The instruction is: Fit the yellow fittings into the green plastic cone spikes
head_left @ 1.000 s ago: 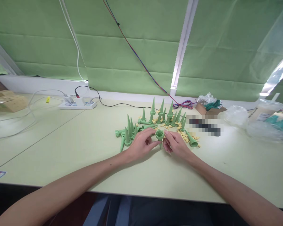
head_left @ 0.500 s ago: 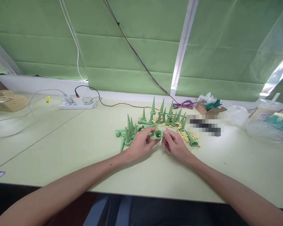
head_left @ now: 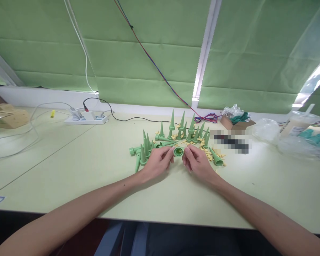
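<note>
A hollow green plastic watering spike [head_left: 178, 152] is held above the table, its round open end facing me and something yellowish inside. My left hand [head_left: 158, 160] pinches its left rim between thumb and forefinger. Close against the opposite rim, my right hand [head_left: 196, 161] has thumb and forefinger pressed together; whatever they pinch is hidden. Behind the hands stand several green spikes [head_left: 191, 129], points up, some stacked on caps. Small yellow valve pieces [head_left: 208, 155] lie scattered among them. Another green spike [head_left: 216, 157] rests on its side near my right hand.
A white power strip [head_left: 86, 119] with cables sits at the back left, beyond a cardboard box [head_left: 9, 117]. On the right are a small carton [head_left: 236, 124], clear plastic bags [head_left: 266, 128] and a drink cup [head_left: 296, 124]. Bundled wires [head_left: 209, 117] lie at the back edge.
My left thumb and fingers have drawn back to the left rim of the spike, from around its lower side. My right hand stays nearly still, and the view has shifted slightly.
</note>
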Demonstrator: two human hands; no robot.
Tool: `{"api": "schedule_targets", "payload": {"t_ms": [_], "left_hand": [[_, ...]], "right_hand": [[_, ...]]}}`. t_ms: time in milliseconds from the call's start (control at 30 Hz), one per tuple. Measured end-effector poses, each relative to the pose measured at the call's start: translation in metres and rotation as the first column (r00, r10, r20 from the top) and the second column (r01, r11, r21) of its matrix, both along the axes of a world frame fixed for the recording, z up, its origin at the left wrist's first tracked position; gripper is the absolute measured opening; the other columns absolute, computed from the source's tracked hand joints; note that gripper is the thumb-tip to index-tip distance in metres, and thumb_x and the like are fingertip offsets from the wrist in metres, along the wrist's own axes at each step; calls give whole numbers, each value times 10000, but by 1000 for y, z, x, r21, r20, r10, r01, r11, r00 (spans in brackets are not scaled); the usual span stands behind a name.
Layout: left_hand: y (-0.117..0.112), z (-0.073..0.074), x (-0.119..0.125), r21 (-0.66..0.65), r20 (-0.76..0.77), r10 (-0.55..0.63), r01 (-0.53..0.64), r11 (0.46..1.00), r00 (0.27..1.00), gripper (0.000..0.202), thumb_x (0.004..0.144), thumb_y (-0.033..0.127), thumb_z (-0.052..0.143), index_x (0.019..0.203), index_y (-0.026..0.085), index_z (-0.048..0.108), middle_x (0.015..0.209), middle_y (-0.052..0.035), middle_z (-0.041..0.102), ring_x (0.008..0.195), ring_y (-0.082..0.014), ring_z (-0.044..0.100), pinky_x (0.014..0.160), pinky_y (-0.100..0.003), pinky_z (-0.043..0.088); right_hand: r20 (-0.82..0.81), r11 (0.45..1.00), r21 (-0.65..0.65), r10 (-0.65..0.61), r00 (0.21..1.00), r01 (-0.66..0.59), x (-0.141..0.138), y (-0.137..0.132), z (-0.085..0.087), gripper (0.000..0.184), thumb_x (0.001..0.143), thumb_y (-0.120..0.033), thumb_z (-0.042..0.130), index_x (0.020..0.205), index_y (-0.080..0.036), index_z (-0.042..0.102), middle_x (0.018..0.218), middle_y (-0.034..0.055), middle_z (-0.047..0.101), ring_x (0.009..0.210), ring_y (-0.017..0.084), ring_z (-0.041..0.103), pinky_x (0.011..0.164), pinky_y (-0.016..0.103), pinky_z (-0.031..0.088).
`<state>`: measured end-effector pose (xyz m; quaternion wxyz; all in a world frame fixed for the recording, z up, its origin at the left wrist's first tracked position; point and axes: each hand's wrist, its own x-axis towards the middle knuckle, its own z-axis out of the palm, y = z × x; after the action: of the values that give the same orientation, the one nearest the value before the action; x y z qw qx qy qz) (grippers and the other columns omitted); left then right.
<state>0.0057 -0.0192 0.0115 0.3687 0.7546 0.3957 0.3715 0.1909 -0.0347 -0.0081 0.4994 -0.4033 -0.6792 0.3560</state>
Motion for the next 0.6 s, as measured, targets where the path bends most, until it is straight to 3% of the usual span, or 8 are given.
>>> {"api": "schedule_targets", "payload": {"t_ms": [133,267,467,600], "left_hand": [[0,0,0,-99,97,-7,17,995,995,610,1000,564,350,575,171,540,403,11,485,412,-126,510,494,-252,417],[0,1,-1,-211,86,-47,64,975,995,670,974,630,356,548,156,562,411,-23,522,370,-132,504,429,-261,389],[-3,9,0,-299,140,-126,163,940,982,655,952,663,383,700,124,657,541,-58,616,407,-125,535,415,-251,413],[0,8,0,-317,187,-176,229,920,966,601,954,644,416,803,122,674,602,-63,653,426,-120,551,435,-251,434]], "right_hand": [[17,1000,-5,7,1000,-7,0,-1,0,436,999,-568,419,736,-225,473,620,-14,582,402,105,427,445,268,351],[43,999,-18,40,998,-39,1,-3,1,412,1001,-546,434,747,-228,494,613,-15,581,407,110,424,457,271,349],[125,998,-35,63,990,-59,1,-3,3,420,1010,-540,415,747,-231,522,487,-47,482,403,127,414,479,276,346],[165,999,-14,53,985,-51,2,-1,1,418,1021,-516,404,741,-227,515,523,-35,508,439,130,422,496,274,354]]}}
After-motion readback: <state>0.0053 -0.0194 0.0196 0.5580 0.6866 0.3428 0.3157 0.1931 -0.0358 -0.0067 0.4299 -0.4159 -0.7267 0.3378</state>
